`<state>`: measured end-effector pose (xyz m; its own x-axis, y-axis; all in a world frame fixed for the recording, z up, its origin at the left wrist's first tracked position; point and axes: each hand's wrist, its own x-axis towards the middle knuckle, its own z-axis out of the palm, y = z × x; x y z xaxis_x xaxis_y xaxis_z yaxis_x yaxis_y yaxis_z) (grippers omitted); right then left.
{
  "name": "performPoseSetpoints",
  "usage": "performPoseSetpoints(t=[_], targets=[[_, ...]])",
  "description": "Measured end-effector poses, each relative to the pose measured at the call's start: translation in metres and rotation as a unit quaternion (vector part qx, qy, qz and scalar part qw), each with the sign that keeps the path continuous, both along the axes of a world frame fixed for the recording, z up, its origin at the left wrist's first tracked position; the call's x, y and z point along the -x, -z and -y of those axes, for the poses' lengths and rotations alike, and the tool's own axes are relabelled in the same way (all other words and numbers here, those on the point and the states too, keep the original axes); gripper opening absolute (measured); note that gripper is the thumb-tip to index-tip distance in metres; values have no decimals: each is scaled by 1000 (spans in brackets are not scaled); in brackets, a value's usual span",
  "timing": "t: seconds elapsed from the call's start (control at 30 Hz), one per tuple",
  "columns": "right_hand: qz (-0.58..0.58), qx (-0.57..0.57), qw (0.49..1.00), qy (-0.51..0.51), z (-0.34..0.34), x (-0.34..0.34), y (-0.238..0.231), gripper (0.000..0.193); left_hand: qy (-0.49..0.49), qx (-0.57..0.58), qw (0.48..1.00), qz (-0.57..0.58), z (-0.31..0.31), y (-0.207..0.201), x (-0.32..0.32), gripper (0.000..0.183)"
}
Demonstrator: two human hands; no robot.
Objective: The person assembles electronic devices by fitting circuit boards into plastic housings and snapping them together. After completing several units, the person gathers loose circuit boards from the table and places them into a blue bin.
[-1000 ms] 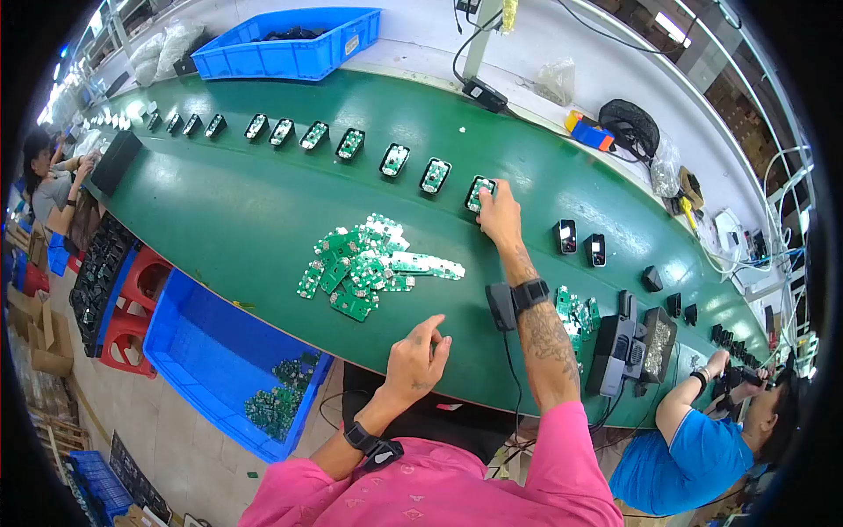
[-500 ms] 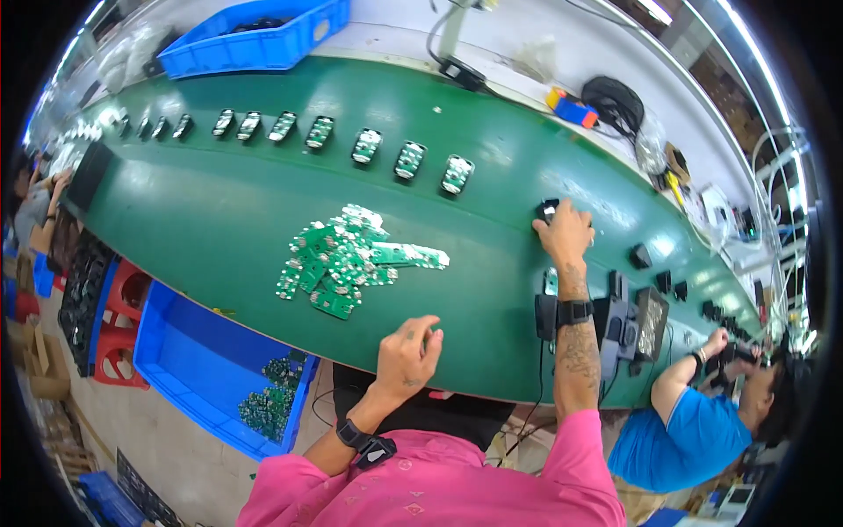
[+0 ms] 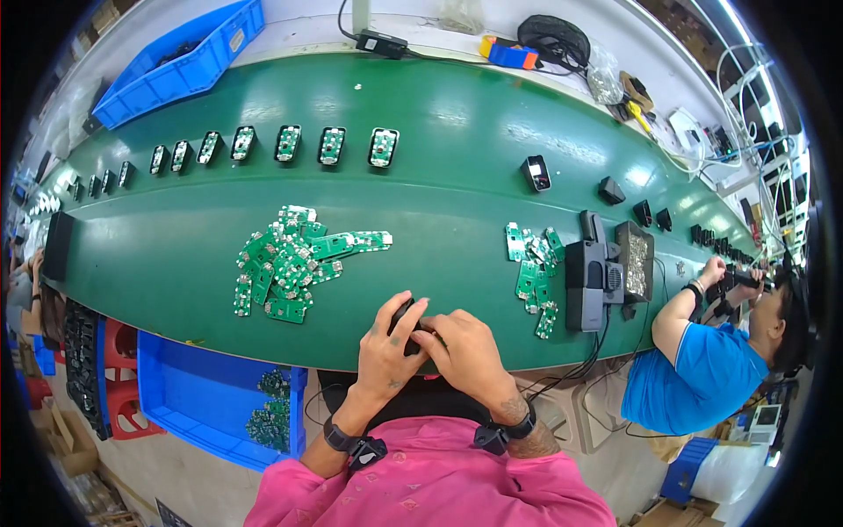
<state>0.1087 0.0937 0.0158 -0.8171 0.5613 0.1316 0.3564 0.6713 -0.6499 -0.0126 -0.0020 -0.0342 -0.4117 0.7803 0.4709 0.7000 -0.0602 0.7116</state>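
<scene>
Close to the table's front edge, my left hand (image 3: 385,358) is closed around a small black casing (image 3: 407,325), mostly covered by the fingers. My right hand (image 3: 468,350) meets it from the other side, fingers bent against the same casing; its fingertips are partly hidden. A heap of green circuit boards (image 3: 285,263) lies ahead and to the left of my hands. Off to the right sits a smaller group of green boards (image 3: 529,270). Farther back, a black casing (image 3: 536,173) stands alone on the green table (image 3: 457,224).
A row of black casings with boards inside (image 3: 332,146) runs along the back left. Grey-black equipment (image 3: 587,285) and a metal-coloured tray (image 3: 636,263) stand at right. Blue bins (image 3: 180,79) are behind and below left. A co-worker in blue (image 3: 702,369) works at right.
My right hand has come back from the far right with a black casing to meet my left hand, which now grips it. The view has turned, uncovering the right-hand boards.
</scene>
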Motion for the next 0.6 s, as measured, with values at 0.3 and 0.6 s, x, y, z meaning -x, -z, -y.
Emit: performPoseSetpoints(t=[0.3, 0.6], targets=[[-91, -57, 993, -57, -30, -9, -1, 6, 26, 12, 989, 148, 0, -4, -4, 26], [135, -285, 895, 315, -107, -25, 20, 25, -45, -8, 986, 158, -3, -2, -2, 9]])
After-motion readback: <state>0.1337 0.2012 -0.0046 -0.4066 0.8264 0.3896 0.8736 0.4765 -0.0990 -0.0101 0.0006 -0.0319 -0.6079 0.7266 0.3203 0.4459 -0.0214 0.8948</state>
